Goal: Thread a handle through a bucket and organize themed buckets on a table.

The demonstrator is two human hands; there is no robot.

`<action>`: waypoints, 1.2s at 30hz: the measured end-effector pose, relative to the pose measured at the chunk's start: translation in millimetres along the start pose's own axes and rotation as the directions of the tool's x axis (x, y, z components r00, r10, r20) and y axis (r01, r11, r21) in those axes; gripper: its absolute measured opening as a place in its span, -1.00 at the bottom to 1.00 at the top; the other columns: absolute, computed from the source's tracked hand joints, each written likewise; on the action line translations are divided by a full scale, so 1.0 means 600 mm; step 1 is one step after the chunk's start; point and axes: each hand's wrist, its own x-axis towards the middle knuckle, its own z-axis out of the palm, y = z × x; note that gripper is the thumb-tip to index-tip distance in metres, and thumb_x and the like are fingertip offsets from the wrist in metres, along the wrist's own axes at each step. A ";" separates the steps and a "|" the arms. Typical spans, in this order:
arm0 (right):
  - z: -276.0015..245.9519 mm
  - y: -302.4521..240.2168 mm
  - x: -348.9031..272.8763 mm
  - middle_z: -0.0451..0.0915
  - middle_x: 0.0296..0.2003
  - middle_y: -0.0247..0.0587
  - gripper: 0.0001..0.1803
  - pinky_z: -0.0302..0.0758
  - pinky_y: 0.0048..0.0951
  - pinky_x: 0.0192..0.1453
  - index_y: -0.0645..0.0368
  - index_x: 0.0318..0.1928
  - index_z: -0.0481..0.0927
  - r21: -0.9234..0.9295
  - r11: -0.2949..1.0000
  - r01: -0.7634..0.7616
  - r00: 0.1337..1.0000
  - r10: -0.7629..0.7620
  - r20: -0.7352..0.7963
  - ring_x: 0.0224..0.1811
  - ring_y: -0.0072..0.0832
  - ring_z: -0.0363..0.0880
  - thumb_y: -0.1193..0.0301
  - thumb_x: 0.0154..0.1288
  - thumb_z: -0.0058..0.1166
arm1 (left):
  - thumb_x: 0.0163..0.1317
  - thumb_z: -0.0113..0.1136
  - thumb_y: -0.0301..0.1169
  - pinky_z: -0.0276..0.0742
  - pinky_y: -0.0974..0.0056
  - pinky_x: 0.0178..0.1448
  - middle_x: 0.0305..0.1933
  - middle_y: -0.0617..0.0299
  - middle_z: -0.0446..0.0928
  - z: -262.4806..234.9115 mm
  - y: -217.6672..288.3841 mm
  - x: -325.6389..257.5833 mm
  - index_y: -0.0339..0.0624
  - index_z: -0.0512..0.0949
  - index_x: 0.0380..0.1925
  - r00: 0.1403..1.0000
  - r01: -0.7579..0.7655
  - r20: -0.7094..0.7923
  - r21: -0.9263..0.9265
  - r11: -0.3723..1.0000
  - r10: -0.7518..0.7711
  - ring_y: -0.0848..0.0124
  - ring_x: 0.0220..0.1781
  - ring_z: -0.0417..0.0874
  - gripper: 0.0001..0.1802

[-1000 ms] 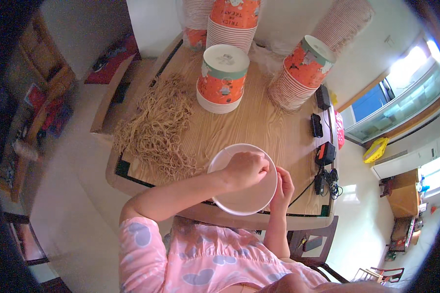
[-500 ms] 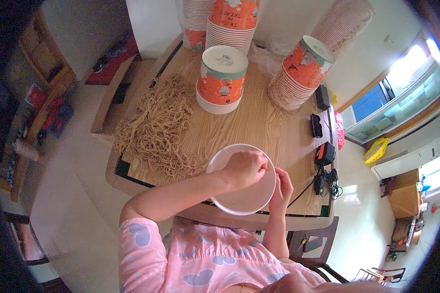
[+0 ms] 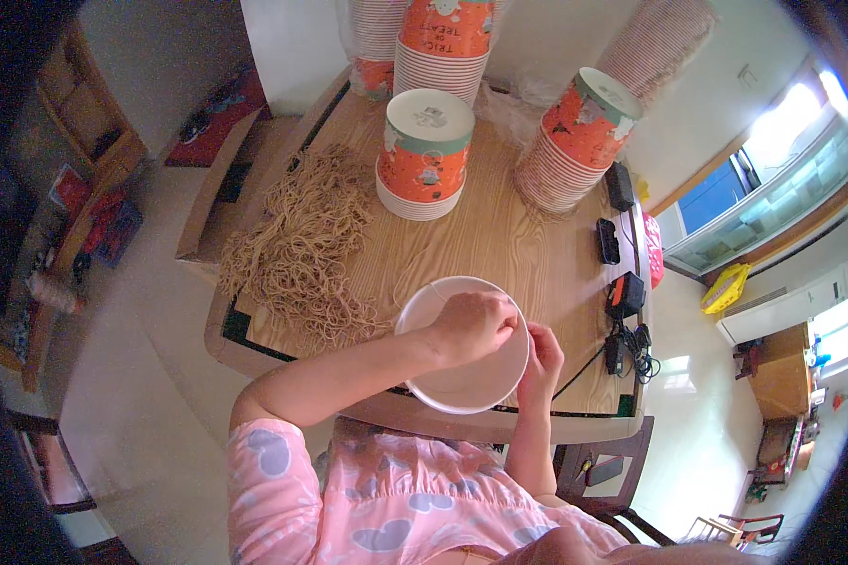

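A white-lined paper bucket [image 3: 473,388] is at the near edge of the bench [image 3: 499,245] — light, I'd judge, stiff but dentable, best held by its rim. The left hand [image 3: 476,325] is curled inside it, the right hand [image 3: 543,363] bent against its right wall — what either pinches, I can't tell. Upside-down lettering [image 3: 440,36] marks the orange bucket stack [image 3: 440,71] toward the far edge.

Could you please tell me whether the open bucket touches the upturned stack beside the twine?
Apart: the head view shows wooden tabletop between the open bucket and the upturned stack.
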 end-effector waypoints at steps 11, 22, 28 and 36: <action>-0.001 -0.004 0.004 0.53 -0.34 -0.38 -0.91 0.39 -0.64 -0.16 0.27 -0.24 0.52 0.006 0.999 0.036 0.999 -0.036 -0.022 -0.28 -0.66 0.44 0.54 0.30 -0.03 | 0.04 0.12 -0.40 0.49 0.11 -0.14 -0.36 0.09 0.58 0.005 -0.001 0.005 -0.21 0.58 -0.44 1.000 -0.027 -0.011 -0.003 1.000 0.027 0.13 -0.26 0.60 -0.86; -0.024 0.021 -0.039 0.52 -0.37 -0.38 -0.93 0.42 -0.59 -0.15 0.28 -0.27 0.47 -0.139 0.989 0.055 0.998 -0.060 -0.036 -0.29 -0.66 0.45 0.53 0.27 0.03 | 0.01 0.14 -0.40 0.50 0.15 -0.15 -0.36 0.07 0.60 -0.020 -0.037 0.033 -0.20 0.60 -0.43 0.998 -0.012 0.062 0.145 0.989 0.003 0.16 -0.27 0.62 -0.85; -0.008 0.009 -0.068 0.53 -0.33 -0.35 -0.93 0.43 -0.60 -0.13 0.27 -0.25 0.47 -0.120 0.993 0.011 0.999 -0.007 0.035 -0.26 -0.64 0.48 0.53 0.27 0.03 | -0.05 0.17 -0.39 0.50 0.14 -0.21 -0.42 0.06 0.60 -0.039 -0.055 0.071 -0.20 0.60 -0.42 0.963 -0.059 0.268 0.121 0.991 0.025 0.18 -0.34 0.63 -0.82; -0.022 0.025 -0.095 0.52 -0.38 -0.37 -0.93 0.42 -0.58 -0.18 0.25 -0.27 0.48 -0.157 0.987 -0.017 0.999 0.021 0.025 -0.30 -0.63 0.46 0.53 0.26 0.04 | 0.12 0.13 -0.29 0.53 0.16 -0.37 -0.46 0.14 0.47 -0.020 0.078 -0.038 -0.13 0.52 -0.51 0.995 -0.095 0.050 0.367 0.925 0.083 0.23 -0.44 0.58 -0.84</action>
